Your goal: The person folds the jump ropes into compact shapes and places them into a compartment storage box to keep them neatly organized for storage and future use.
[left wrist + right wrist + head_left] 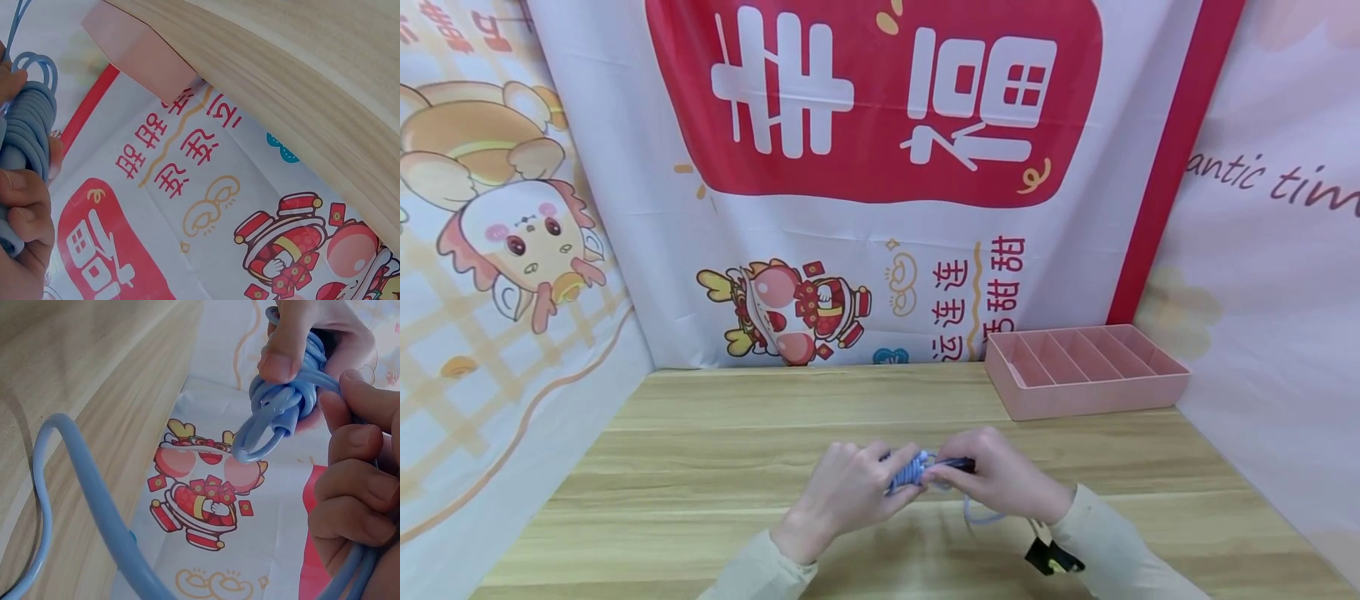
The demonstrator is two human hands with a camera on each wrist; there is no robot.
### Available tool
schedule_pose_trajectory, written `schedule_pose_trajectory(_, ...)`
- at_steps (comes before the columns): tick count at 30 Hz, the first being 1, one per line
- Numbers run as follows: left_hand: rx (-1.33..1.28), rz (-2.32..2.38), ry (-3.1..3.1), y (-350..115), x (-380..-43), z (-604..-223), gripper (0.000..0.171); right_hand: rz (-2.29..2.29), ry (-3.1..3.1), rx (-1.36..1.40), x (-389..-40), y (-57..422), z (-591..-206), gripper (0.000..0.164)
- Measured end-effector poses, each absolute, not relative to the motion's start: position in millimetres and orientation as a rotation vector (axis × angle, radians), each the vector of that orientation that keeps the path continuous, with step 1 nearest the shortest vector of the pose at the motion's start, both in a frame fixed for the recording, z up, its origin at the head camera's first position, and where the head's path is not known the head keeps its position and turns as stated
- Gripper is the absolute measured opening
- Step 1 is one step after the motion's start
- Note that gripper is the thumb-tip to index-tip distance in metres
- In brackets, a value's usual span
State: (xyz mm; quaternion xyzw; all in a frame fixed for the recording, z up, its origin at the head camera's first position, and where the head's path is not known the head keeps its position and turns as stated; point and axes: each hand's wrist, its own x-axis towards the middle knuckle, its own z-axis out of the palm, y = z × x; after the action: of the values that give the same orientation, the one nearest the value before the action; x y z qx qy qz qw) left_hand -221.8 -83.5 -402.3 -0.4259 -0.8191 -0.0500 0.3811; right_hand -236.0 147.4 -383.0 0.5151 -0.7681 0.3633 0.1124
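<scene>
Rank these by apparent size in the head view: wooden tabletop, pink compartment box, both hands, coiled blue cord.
1. Wooden tabletop
2. Pink compartment box
3. Left hand and right hand, too alike to rank
4. Coiled blue cord, partly hidden

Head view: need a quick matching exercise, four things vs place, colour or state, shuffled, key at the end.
Column 1
1. Cord
2. Pink box
3. Tabletop
4. Left hand

Column 2
A. Light wood grain
B. Gripping wound coils
C. Light blue, partly wound up
D. At the far right, split into compartments

Pairs: 1-C, 2-D, 3-A, 4-B
</scene>
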Motion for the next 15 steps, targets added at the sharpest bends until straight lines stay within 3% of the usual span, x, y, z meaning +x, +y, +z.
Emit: schedule_pose_trajectory(15, -1.213, -0.158, -2.035, -88, -222, -394, 0.035, 1.178, -2.287, 1.568, -242, 158, -376, 0.007)
